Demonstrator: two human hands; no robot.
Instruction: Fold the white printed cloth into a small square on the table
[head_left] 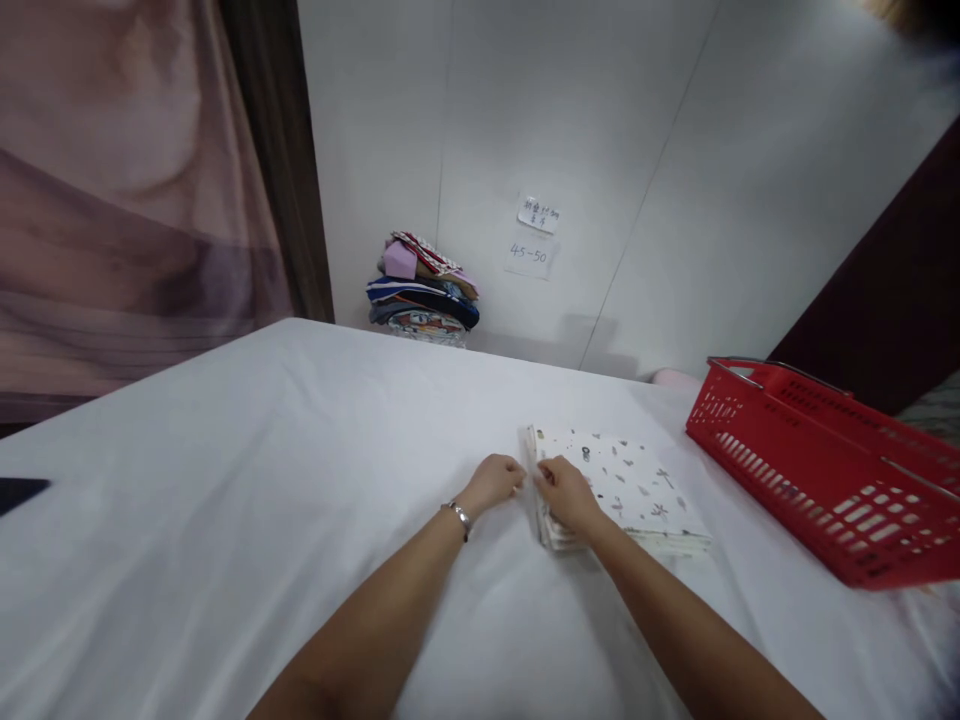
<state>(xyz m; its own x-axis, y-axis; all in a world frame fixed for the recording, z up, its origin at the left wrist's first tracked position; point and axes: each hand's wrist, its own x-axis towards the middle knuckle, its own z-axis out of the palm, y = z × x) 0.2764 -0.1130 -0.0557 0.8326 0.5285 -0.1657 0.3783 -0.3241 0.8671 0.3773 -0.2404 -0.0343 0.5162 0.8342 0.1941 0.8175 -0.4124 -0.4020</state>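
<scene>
A folded white cloth point(630, 475) with a small grey-brown print lies flat in several layers on the white-covered table point(262, 500). My right hand point(568, 492) is over its left part, with thumb and fingers pinched together on the cloth near the left edge. From the other side my left hand point(495, 482), with a silver bracelet point(458, 515) at the wrist, has curled fingers closed at that same edge. The cloth between the fingertips is small and partly hidden by my hands.
A red plastic basket point(795, 460) with a metal handle stands at the right. A pile of folded cloths point(424, 290) rises beyond the table's far edge by the wall. Paper labels point(530, 255) hang there. A dark flat object point(21, 492) lies at the left edge.
</scene>
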